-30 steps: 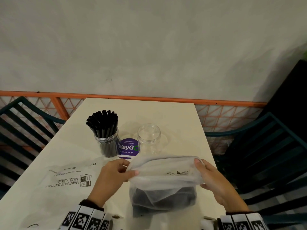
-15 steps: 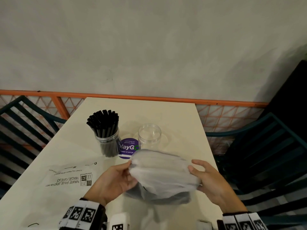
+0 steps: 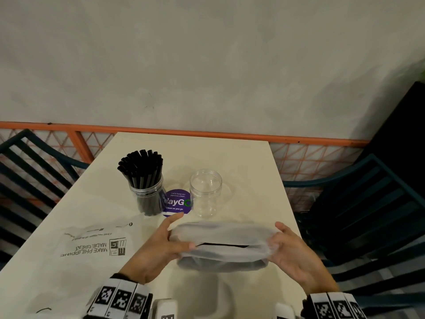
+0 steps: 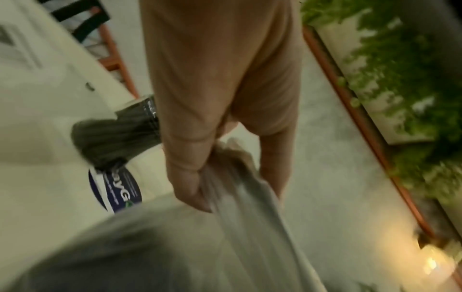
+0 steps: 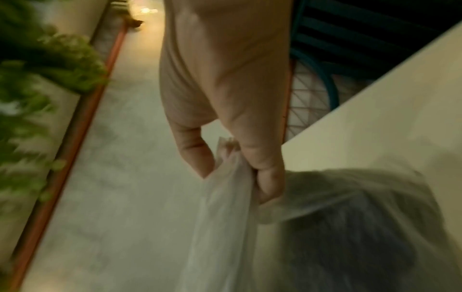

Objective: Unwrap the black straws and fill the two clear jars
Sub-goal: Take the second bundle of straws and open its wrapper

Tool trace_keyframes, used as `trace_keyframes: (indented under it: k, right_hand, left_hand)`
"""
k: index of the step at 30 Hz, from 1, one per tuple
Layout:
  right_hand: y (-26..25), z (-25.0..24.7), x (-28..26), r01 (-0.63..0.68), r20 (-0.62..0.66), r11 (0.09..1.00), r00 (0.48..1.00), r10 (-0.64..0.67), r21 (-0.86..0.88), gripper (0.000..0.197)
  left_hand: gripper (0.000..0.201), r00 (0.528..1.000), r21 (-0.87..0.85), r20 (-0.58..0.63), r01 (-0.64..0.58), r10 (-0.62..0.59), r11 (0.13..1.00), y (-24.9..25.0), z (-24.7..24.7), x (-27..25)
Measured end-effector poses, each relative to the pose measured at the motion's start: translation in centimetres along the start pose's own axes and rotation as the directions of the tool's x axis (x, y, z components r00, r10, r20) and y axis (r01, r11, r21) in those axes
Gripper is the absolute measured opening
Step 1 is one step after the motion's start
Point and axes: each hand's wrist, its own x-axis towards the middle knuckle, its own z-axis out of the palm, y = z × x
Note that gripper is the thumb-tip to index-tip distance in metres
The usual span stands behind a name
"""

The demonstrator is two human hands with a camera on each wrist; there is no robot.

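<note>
A cloudy white plastic bag (image 3: 220, 233) with a dark bundle of black straws inside lies on the cream table (image 3: 241, 157) in front of me. My left hand (image 3: 170, 240) pinches the bag's left end (image 4: 225, 177) and my right hand (image 3: 287, 245) pinches its right end (image 5: 232, 173), stretching the mouth into a dark slit. Behind it stand a clear jar (image 3: 147, 196) packed with black straws (image 3: 141, 166) and an empty clear jar (image 3: 205, 192). In the wrist views the bag's bulk shows blurred (image 4: 125, 247) (image 5: 362, 227).
A flattened empty printed plastic bag (image 3: 92, 245) lies at the left of the table. A purple round sticker (image 3: 177, 202) sits between the jars. Dark slatted chairs stand at the left (image 3: 30, 176) and right (image 3: 368, 203). An orange railing (image 3: 207, 133) runs behind the table.
The bag, held upright a second ago, has been lowered flat onto the table. Both hands have pulled its top edge apart sideways, opening a slit.
</note>
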Motion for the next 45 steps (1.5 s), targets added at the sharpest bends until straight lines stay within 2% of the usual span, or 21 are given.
trace_keyframes:
  k: [2, 3, 5, 6, 7, 10, 13, 14, 16, 19, 22, 25, 28, 29, 31, 35, 37, 39, 41, 43, 45]
  right_hand:
    - [0.7, -0.4, 0.3, 0.023, -0.093, 0.975, 0.995, -0.045, -0.219, 0.038]
    - [1.0, -0.3, 0.6, 0.024, -0.155, 0.927, 0.984, -0.088, -0.373, 0.032]
    - [1.4, -0.4, 0.9, 0.031, -0.225, 0.721, 0.940, -0.257, -0.692, 0.019]
    - [1.5, -0.4, 0.9, 0.026, -0.235, 0.617, 0.911, -0.338, -0.787, 0.015]
    - [1.5, -0.6, 0.9, 0.027, -0.238, 0.560, 0.888, -0.394, -0.828, 0.012]
    - [1.7, -0.6, 0.5, 0.025, -0.230, 0.516, 0.876, -0.425, -0.856, 0.009]
    - [1.4, -0.5, 0.1, 0.013, -0.243, 0.561, 0.893, -0.379, -0.828, 0.010]
    - [1.2, -0.6, 0.1, 0.016, -0.249, 0.604, 0.902, -0.352, -0.796, 0.014]
    - [0.9, -0.6, 0.0, 0.005, -0.262, 0.696, 0.925, -0.277, -0.718, 0.019]
    - [0.9, 0.1, -0.3, -0.034, -0.232, 0.782, 0.962, -0.143, -0.622, 0.019]
    - [1.2, 0.8, -0.5, -0.089, -0.198, 0.878, 0.980, -0.007, -0.469, 0.020]
    - [1.2, 0.7, -0.2, -0.181, -0.189, 0.962, 0.972, 0.142, -0.206, 0.017]
    - [0.7, 0.2, -0.1, -0.293, -0.128, 0.956, 0.949, 0.289, -0.014, 0.014]
    - [0.6, -0.1, -0.2, -0.328, -0.103, 0.945, 0.939, 0.327, 0.007, 0.013]
    - [0.8, -0.6, -0.2, -0.372, -0.082, 0.926, 0.923, 0.376, 0.062, 0.023]
    - [1.7, -1.2, 0.2, -0.347, -0.131, 0.926, 0.922, 0.366, 0.146, 0.034]
    - [1.7, -1.1, -0.1, -0.338, -0.080, 0.935, 0.934, 0.347, 0.107, 0.031]
    - [1.6, -0.8, -0.5, -0.297, -0.061, 0.955, 0.953, 0.297, -0.003, 0.023]
    - [2.0, -1.2, -0.3, -0.241, -0.129, 0.948, 0.967, 0.218, -0.209, 0.051]
    - [2.4, -0.8, -0.2, -0.183, -0.210, 0.857, 0.973, 0.090, -0.481, 0.046]
    - [2.7, -0.3, 0.1, -0.139, -0.266, 0.733, 0.962, -0.058, -0.665, 0.027]
  left_hand:
    - [0.092, 1.000, 0.186, 0.014, -0.012, 0.009, 0.982, -0.2, 0.0, -0.3]
    - [0.088, 1.000, 0.259, -0.005, -0.014, 0.015, 0.966, -0.4, 0.1, -0.3]
    - [0.072, 0.994, 0.380, -0.099, -0.005, 0.047, 0.925, -0.8, 0.1, -0.1]
    - [0.062, 0.986, 0.434, -0.155, 0.007, 0.067, 0.901, -1.0, 0.1, -0.1]
    - [0.054, 0.974, 0.476, -0.208, 0.024, 0.086, 0.879, -1.1, 0.2, -0.1]
    - [0.035, 0.918, 0.516, -0.360, 0.049, 0.165, 0.855, -1.0, 0.2, -0.2]
    - [0.022, 0.853, 0.599, -0.430, 0.024, 0.296, 0.800, -1.0, -0.1, -0.3]
    - [0.018, 0.845, 0.621, -0.420, 0.002, 0.331, 0.784, -0.9, -0.2, -0.4]
    - [0.014, 0.868, 0.619, -0.374, -0.028, 0.326, 0.785, -1.0, -0.4, -0.5]
    - [0.012, 0.951, 0.432, -0.249, -0.061, 0.184, 0.900, -0.8, -0.3, -0.6]
    - [0.023, 0.991, 0.182, -0.133, 0.035, -0.011, 0.983, -0.8, 0.1, -0.7]
    - [0.022, 0.984, -0.050, -0.069, 0.162, -0.165, 0.986, -0.8, 0.0, -0.7]
    - [0.012, 0.950, -0.284, -0.073, 0.271, -0.303, 0.920, -0.9, -0.7, -0.6]
    - [0.012, 0.943, -0.317, -0.070, 0.289, -0.326, 0.903, -0.9, -0.8, -0.6]
    - [0.013, 0.934, -0.350, -0.062, 0.310, -0.352, 0.884, -1.1, -0.9, -0.6]
    - [0.020, 0.937, -0.312, -0.059, 0.310, -0.344, 0.898, -1.8, -0.7, -0.3]
    - [0.015, 0.957, -0.229, -0.059, 0.264, -0.284, 0.937, -2.1, -0.5, -0.4]
    - [0.021, 0.982, -0.066, -0.069, 0.170, -0.175, 0.983, -2.4, -0.4, -0.3]
    - [0.040, 0.993, 0.121, -0.083, 0.094, -0.084, 0.988, -2.6, -0.4, -0.3]
    - [0.061, 0.991, 0.337, -0.133, 0.063, -0.019, 0.940, -2.6, -0.5, -0.2]
    - [0.064, 0.987, 0.464, -0.162, 0.068, 0.009, 0.883, -2.7, -0.6, -0.2]
